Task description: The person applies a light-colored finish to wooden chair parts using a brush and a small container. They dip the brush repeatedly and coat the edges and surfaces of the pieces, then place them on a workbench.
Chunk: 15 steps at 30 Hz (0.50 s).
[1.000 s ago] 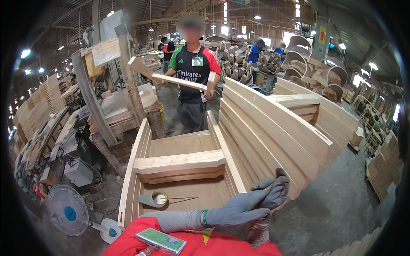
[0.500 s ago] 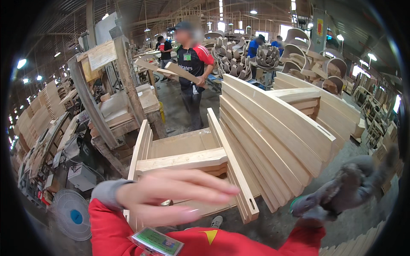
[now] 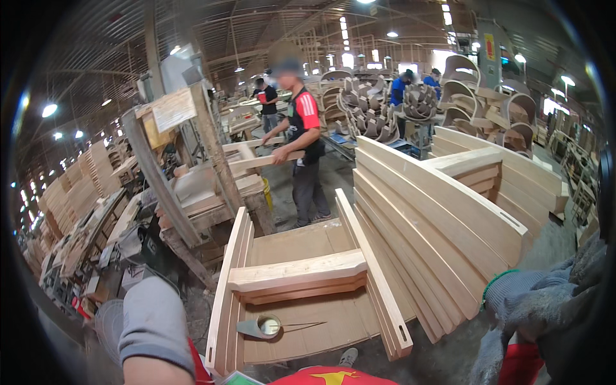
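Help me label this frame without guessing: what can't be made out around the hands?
All in the head view:
Left hand: mostly cut off by the lower edge, beyond the grey sleeve.
Right hand: gloved, blurred and lost in the dark right rim; finger positions unclear.
Grey cup: its pale contents are too small to identify.
Fan: partly hidden behind the grey sleeve.
Badge: cut off by the lower edge.

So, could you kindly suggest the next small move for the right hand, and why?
I'd probably lay the loose grey glove aside, away from the open cup: the right hand seems to be holding it, its green-edged cuff stands apart from the red sleeve, and the cup sits inside the wooden frame with pale contents and thin sticks reaching past its rim.
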Available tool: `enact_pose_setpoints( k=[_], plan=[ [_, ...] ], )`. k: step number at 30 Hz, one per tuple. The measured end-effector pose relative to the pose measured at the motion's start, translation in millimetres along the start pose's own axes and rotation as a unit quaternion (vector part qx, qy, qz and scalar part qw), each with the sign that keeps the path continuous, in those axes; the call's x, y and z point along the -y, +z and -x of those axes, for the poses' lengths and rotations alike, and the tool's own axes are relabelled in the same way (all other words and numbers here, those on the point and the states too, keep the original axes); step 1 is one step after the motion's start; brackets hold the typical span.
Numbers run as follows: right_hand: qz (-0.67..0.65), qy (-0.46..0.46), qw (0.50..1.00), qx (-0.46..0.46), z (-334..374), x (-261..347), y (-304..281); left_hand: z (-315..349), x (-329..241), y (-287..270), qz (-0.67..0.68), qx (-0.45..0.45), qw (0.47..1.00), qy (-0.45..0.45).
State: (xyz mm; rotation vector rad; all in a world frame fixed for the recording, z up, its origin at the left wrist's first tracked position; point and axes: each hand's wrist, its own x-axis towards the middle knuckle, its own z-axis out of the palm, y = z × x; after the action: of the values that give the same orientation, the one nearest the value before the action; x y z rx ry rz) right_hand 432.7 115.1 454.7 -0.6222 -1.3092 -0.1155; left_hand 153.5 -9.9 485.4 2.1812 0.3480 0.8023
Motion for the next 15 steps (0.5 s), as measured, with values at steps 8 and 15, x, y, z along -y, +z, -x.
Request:
enact_pose_setpoints(
  k=[8,15],
  plan=[
    [0.052,-0.022,0.998,0.008,-6,-5,4,23,5,-8,-0.081,0.026,0.996,0.007],
    [0.080,-0.029,0.996,0.014,-13,-3,-3,27,4,-10,-0.105,0.034,0.994,0.007]
  ],
)
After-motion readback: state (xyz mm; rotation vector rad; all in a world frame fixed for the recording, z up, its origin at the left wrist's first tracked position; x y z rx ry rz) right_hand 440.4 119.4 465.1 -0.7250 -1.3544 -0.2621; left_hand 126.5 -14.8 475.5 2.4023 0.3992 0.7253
